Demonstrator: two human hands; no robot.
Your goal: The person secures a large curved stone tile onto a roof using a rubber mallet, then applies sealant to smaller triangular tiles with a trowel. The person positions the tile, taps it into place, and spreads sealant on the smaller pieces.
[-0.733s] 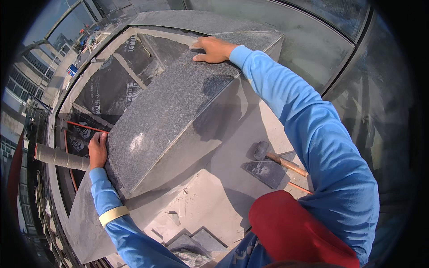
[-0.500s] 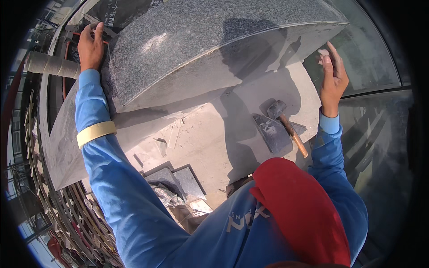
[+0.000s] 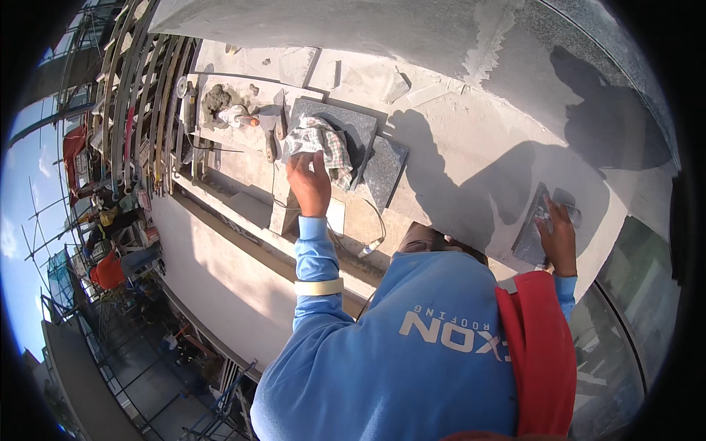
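My left hand (image 3: 309,180) has its fingers closed on a crumpled checked cloth (image 3: 327,147), which lies on speckled dark-grey stone tiles (image 3: 386,165). To the right, my right hand (image 3: 557,235) rests with fingers apart over a small dark stone piece (image 3: 528,242). A mallet head (image 3: 570,214) shows beside it, mostly hidden by the hand. Left of the cloth lie trowels (image 3: 281,121) and a lump of wet mortar (image 3: 219,101) on a pale board. A cord with a white plug (image 3: 371,246) runs below the tiles.
A grey rendered upstand (image 3: 441,37) crosses the top. Metal rails (image 3: 136,88) line the left, above a pale ledge (image 3: 213,264). Beyond are scaffolding (image 3: 44,220) and a worker in orange (image 3: 107,270) at lower left. Glass panels (image 3: 618,309) stand at lower right.
My view has swung toward the tiles and tools. My left hand has left the large stone slab for the cloth; my right hand has moved from the slab to the small stone piece.
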